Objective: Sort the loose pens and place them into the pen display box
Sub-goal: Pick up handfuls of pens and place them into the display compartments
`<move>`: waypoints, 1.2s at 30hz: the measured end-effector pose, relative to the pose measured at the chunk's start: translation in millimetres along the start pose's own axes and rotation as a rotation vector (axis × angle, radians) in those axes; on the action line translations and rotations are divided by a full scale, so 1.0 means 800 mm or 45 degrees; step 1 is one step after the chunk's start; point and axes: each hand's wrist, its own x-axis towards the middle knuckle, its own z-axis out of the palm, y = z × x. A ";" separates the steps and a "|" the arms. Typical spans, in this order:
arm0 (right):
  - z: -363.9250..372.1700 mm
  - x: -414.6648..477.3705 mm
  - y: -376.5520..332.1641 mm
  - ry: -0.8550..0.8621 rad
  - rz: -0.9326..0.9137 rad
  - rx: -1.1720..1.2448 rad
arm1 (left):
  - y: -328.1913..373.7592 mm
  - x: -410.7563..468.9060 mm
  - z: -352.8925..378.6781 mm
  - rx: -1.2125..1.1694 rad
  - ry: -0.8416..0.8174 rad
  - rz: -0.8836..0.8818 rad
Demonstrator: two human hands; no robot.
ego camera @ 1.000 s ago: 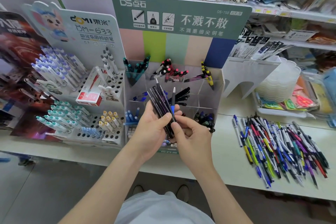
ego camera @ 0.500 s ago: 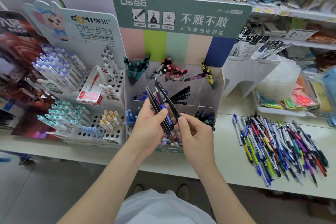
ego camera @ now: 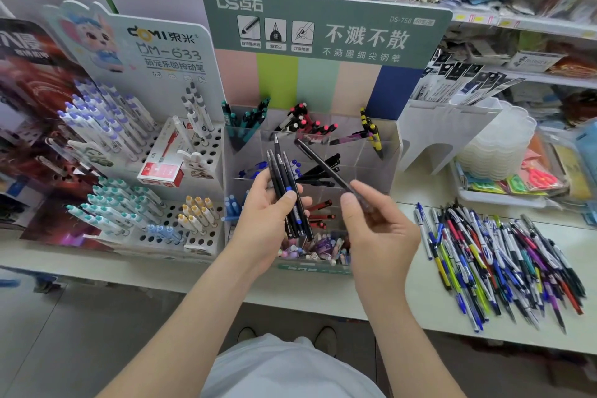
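Head view: your left grip (ego camera: 268, 223) clamps the pen bundle (ego camera: 285, 184) as stock, right grip (ego camera: 378, 229) pinches one black pen (ego camera: 323, 165), likely headed for the display box (ego camera: 386, 152)

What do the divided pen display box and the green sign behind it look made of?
The clear divided pen display box looks like glossy transparent rigid plastic, perhaps acrylic: pens and partitions show through its walls. The green printed sign panel looks like matte card or thin board: flat, printed, rounded corners.

The pen display box (ego camera: 392, 152) stands on the counter (ego camera: 403, 294), loose pens (ego camera: 504, 262) heaped to its right.
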 end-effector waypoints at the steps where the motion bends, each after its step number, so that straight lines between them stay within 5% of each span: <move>1: 0.000 0.004 -0.005 0.043 0.018 0.071 | 0.000 0.001 -0.001 0.031 0.003 -0.002; 4: 0.001 0.015 -0.014 0.082 0.000 0.160 | -0.004 0.002 -0.003 0.108 -0.014 -0.009; 7: 0.008 0.021 -0.008 -0.112 0.010 0.071 | -0.008 0.002 -0.002 0.196 -0.037 0.000; 15: 0.045 0.016 0.015 -0.415 -0.028 -0.668 | -0.014 0.001 0.010 0.200 -0.139 -0.019; 22: 0.043 0.008 0.017 -0.130 -0.093 -0.528 | -0.015 0.004 0.015 -0.036 -0.064 -0.087; 32: 0.034 -0.008 0.032 -0.633 -0.268 -0.946 | -0.003 0.000 0.025 -0.058 0.007 -0.096; 36: 0.031 -0.008 0.031 -0.628 -0.199 -0.952 | 0.000 -0.001 0.029 -0.052 0.001 -0.048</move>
